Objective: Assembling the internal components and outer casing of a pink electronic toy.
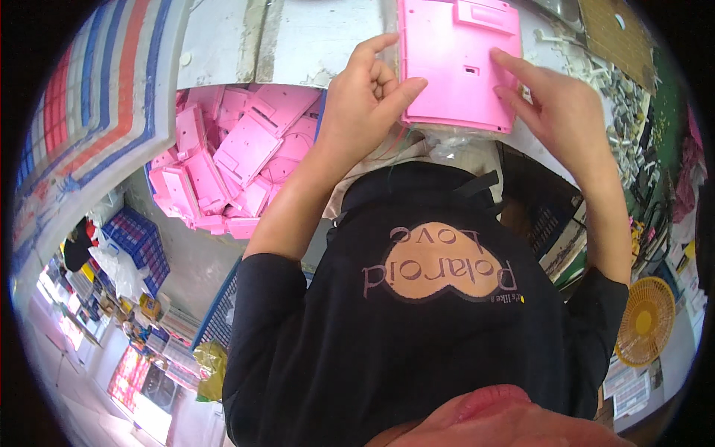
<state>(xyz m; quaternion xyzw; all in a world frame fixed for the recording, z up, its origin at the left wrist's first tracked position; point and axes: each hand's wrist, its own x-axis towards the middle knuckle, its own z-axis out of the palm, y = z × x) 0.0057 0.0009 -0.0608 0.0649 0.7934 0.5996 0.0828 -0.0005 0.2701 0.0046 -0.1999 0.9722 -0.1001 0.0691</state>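
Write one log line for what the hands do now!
left hand: grips pink panel edge | right hand: fingertips on panel | bin of pink parts: beside

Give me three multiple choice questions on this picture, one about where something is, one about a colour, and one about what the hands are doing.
1. Where is the heap of pink plastic parts?
A. on the person's left
B. on the person's right
C. on top of the fan

2. What colour is the fan?
A. blue
B. yellow
C. white

3. How is the pink panel held?
A. lying untouched
B. left hand only
C. both hands on it

Answers: A, the heap sits in a bin beyond the left forearm; B, its grille is yellow; C, the left hand grips its edge and the right hand touches its face.
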